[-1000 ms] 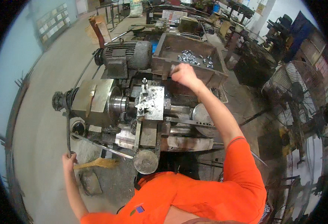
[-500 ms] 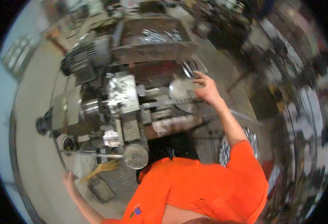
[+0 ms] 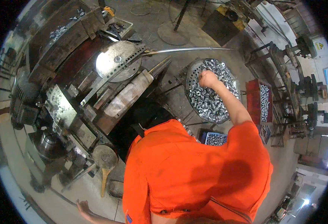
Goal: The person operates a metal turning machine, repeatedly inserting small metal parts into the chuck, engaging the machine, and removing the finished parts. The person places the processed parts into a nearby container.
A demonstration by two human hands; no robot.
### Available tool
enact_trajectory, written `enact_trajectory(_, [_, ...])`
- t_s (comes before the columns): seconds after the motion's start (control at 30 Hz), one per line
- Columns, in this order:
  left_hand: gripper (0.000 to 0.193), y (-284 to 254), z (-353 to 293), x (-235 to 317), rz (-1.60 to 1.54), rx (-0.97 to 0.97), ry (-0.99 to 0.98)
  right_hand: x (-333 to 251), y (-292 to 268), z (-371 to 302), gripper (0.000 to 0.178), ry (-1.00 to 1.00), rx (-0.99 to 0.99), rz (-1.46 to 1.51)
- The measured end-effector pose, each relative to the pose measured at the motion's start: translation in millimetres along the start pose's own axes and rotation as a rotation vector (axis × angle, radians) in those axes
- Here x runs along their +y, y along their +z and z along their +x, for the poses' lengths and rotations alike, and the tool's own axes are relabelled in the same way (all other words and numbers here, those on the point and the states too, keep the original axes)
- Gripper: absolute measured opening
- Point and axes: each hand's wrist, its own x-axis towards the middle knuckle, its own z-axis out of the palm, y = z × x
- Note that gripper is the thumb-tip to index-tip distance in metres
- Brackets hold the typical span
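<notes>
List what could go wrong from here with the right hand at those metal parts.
- Loose metal parts are heaped close to the rim of the round tray; the right hand might knock some over.
- That hand is bare, so any sharp edges could nick it.
- The left hand, close to the long rod, might bump it.

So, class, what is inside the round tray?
Small shiny metal parts cover most of the tray; its perforated left part shows. The right hand and forearm hide some; anything beneath the heap is hidden.

Round perforated tray [image 3: 194, 74], small shiny metal pieces [image 3: 209, 103] heaped across it, bare holed surface toward its left side
</notes>
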Motion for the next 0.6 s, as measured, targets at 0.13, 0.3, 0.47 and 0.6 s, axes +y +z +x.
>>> enact_trajectory(0.13, [0.031, -33.4, 11.3, -18.9, 0.068, -0.278, 0.24, -35.6, -32.4, -8.3, 0.032, 0.018, -0.217, -0.173])
enact_trajectory(0.3, [0.035, -15.8, 5.2, -17.9, -0.042, -0.137, 0.147, -44.7, -25.6, 10.3, 0.039, 0.13, -0.319, -0.201])
enact_trajectory(0.47, [0.041, -13.7, 3.5, -12.8, -0.073, -0.113, 0.113, -41.9, -19.0, 17.3, 0.045, 0.173, -0.291, -0.137])
enact_trajectory(0.6, [0.045, -36.0, 7.9, -16.0, -0.12, -0.093, 0.032, -51.1, -17.3, 14.1, 0.045, 0.134, -0.275, -0.205])
